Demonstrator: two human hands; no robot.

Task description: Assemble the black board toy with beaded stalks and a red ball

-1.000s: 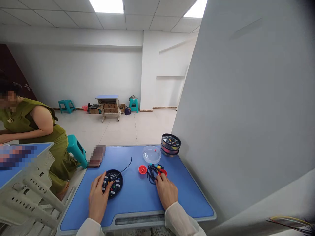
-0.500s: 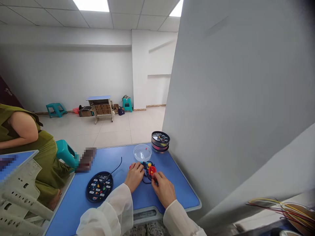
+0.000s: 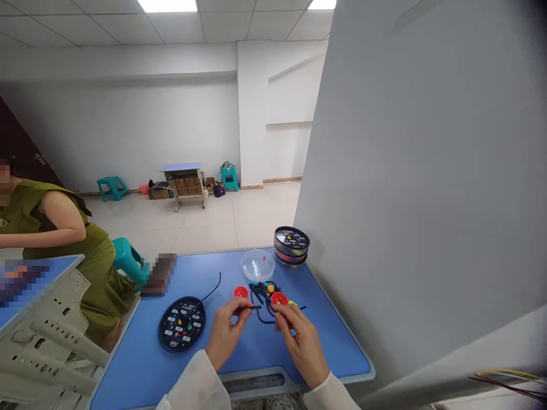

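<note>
Pinching rod point(image 3: 256, 307) w/ L hand point(image 3: 225, 330) above tabletop point(image 3: 137, 376), approx. sideways in long axis, pointing to R hand point(image 3: 305, 341). Having R hand nearly closed near red cup point(image 3: 279, 298); cannot tell if gripping sth.

The left hand point(image 3: 225, 331) conceals one end of a black rod point(image 3: 256, 307); whether the right hand point(image 3: 302, 340) holds anything cannot be discerned. Labels point(image 3: 197, 324) on the black disc point(image 3: 182, 331) are illegibly small. A co-worker point(image 3: 57, 219) is cropped at left.

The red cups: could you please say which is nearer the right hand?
The rightmost red cup, beside the right hand; the other red cup lies beyond the left hand.
</note>
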